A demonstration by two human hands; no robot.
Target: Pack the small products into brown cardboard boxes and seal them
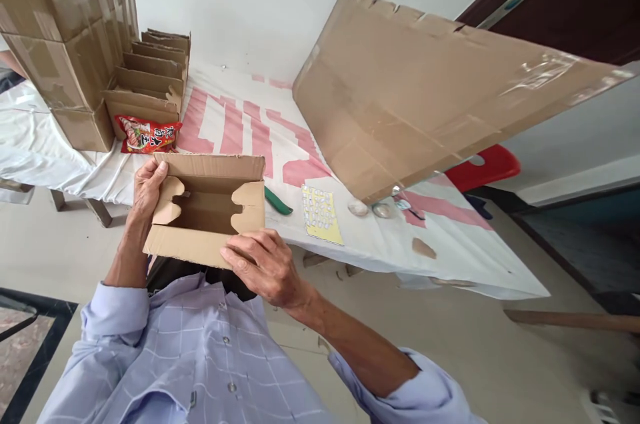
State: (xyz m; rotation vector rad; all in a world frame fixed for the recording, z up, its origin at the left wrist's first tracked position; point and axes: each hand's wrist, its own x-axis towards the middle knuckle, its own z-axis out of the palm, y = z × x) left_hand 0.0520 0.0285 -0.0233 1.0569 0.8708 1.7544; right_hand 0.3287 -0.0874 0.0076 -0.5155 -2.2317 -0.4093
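Between my hands is an open cardboard box (200, 242), tilted so that its bare inside faces me. Its long flaps stand out at the far and near sides, and the notched end flaps sit at left and right. My left hand (147, 183) is closed on the upper left corner, thumb on top. At the near right, my right hand (267, 267) is closed over the edge of the near flap; its thumb is hidden. Just behind the box, a red printed food packet (149, 135) leans against a row of open cardboard boxes (150, 71).
Taped cartons (75, 31) are stacked at left. A large cardboard sheet (390, 91) stands slanted on the white-covered table (480, 264). Nearby lie a green-handled tool (277, 201), a yellow sheet with pale pieces (323, 214) and tape rolls (358, 209). A red stool (487, 169) is behind.
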